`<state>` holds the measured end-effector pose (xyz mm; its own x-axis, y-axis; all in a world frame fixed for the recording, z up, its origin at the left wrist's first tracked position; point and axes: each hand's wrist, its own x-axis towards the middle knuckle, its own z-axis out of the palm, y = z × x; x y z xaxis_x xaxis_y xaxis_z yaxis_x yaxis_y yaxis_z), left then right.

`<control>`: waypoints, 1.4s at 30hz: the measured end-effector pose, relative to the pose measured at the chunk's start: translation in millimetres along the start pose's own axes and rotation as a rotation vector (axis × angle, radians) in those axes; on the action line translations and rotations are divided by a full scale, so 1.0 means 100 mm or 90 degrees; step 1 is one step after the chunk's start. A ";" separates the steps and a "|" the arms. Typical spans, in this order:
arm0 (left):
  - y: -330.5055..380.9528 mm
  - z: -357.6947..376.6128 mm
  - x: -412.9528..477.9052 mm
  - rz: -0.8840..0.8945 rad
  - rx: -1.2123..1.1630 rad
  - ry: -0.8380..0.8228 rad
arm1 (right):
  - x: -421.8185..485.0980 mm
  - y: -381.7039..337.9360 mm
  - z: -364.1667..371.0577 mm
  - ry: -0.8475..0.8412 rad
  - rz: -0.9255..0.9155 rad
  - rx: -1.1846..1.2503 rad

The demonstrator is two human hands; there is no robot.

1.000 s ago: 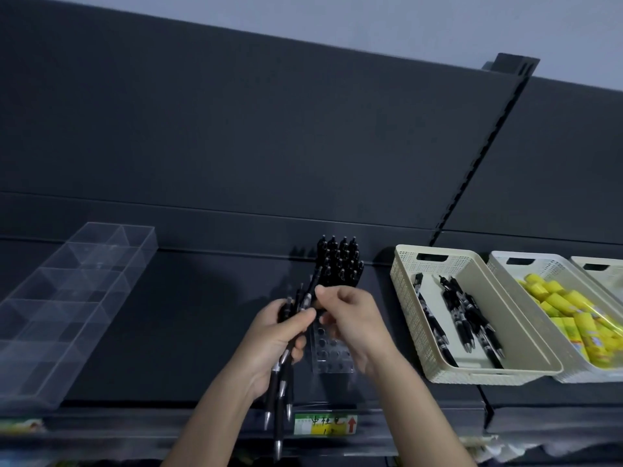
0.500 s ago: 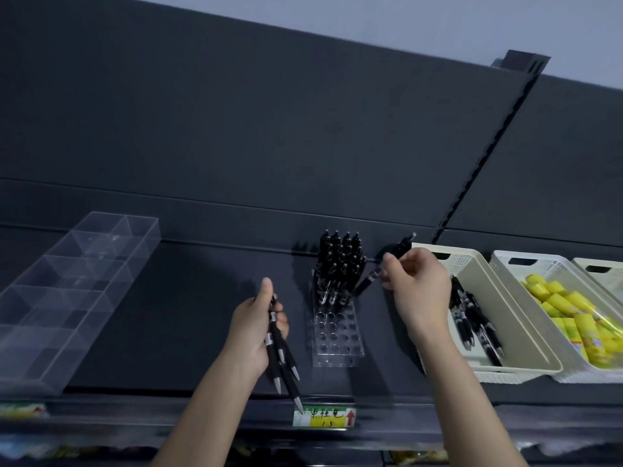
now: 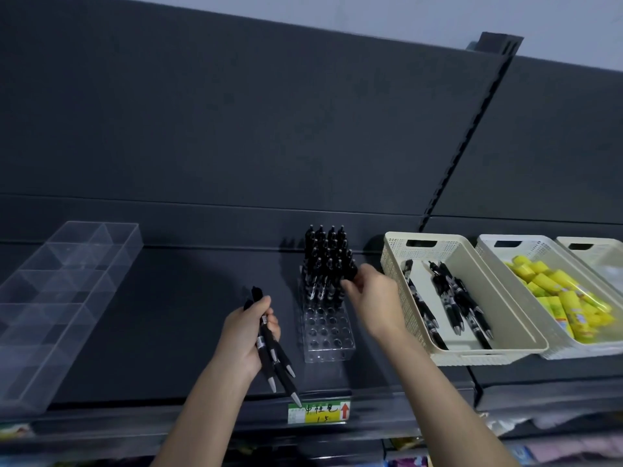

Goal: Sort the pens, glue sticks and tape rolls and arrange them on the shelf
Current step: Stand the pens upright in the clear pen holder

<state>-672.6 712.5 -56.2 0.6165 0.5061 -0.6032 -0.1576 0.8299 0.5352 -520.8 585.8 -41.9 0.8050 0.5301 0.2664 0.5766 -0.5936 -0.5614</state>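
Observation:
My left hand (image 3: 247, 335) grips a small bundle of black pens (image 3: 274, 357), tips pointing down toward the shelf's front edge. My right hand (image 3: 374, 298) pinches the top of one black pen (image 3: 350, 276) standing at the right side of a clear pen holder (image 3: 327, 328). The holder's back rows are full of upright black pens (image 3: 325, 254); its front holes are empty. A beige basket (image 3: 478, 353) to the right holds several loose black pens (image 3: 451, 298). A white basket (image 3: 559, 338) beyond it holds yellow glue sticks (image 3: 556, 298).
A clear divided tray (image 3: 64, 291) lies empty at the left of the dark shelf (image 3: 188, 318). A third white basket (image 3: 603, 254) shows at the far right edge. A yellow-green price tag (image 3: 318, 412) sits on the shelf's front lip.
My right hand took one pen from the left hand's bundle, swung it right, then brought it down into the holder's right side. The left hand lowered slightly with the remaining pens.

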 end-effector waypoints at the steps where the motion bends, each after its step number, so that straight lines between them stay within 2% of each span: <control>1: 0.00 -0.01 0.00 0.002 -0.001 0.000 | 0.00 0.00 0.01 0.000 -0.006 -0.007; 4: 0.01 -0.01 -0.02 0.022 -0.001 0.002 | 0.01 -0.03 0.00 0.001 -0.028 -0.023; 7: 0.01 0.00 -0.04 0.048 0.013 -0.005 | -0.04 -0.03 -0.05 -0.028 -0.002 -0.019; 11: 0.02 0.02 -0.05 0.078 0.006 -0.005 | -0.30 -0.06 -0.11 -0.016 0.156 0.119; 13: 0.00 0.05 -0.06 0.093 0.006 -0.010 | -0.46 -0.17 -0.11 -0.098 0.249 0.299; 15: -0.03 0.08 -0.07 0.108 0.015 -0.023 | -0.59 -0.32 -0.08 -0.216 0.271 0.443; 18: -0.10 0.15 -0.09 0.152 0.053 -0.063 | -0.64 -0.50 -0.03 -0.301 0.175 0.430; 22: -0.15 0.18 -0.12 0.199 0.086 -0.099 | -0.63 -0.56 0.03 -0.283 0.126 0.327; 27: -0.19 0.16 -0.14 0.191 0.073 -0.122 | -0.66 -0.53 0.08 -0.276 0.111 0.284; 33: -0.05 0.04 -0.04 0.115 -0.041 0.011 | -0.55 -0.41 0.00 -0.114 0.115 0.257; 36: 0.00 -0.04 0.03 0.096 -0.082 0.020 | -0.45 -0.34 -0.02 -0.043 0.107 0.239; 42: 0.03 -0.08 0.06 0.093 -0.127 0.011 | -0.27 -0.31 0.12 -0.048 0.078 0.176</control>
<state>-675.4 719.7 -62.6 0.5625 0.6269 -0.5391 -0.3944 0.7765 0.4914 -562.3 597.3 -40.7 0.8474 0.5147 0.1307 0.4084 -0.4743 -0.7799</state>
